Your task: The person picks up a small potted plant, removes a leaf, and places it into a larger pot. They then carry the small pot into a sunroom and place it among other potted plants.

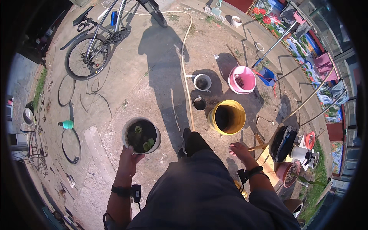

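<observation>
- The near edge of a whitish pot [125,134] is gripped by the left hand [130,159], its digits closed on the rim and partly hidden by the wall.
- Within the pot, just beyond the left hand, dark soil is topped by green leafy plants [148,145] in two clumps.
- The right hand [240,150] is held with fingers loosely curled; whether anything small is pinched there cannot be told.
- Just ahead of the right hand, dark contents are held by a yellow bucket [240,115].
- Beyond that bucket, a pink bucket [251,79] is seen, with a blue container [267,75] set to its right.
- Between the hands and farther ahead, a hose [189,99] is stretched along the ground.
- To the right of the right hand, a black bag [283,143] is seen near a wooden board [267,163].
- Well ahead of the left hand, a bicycle [114,37] is parked.
</observation>
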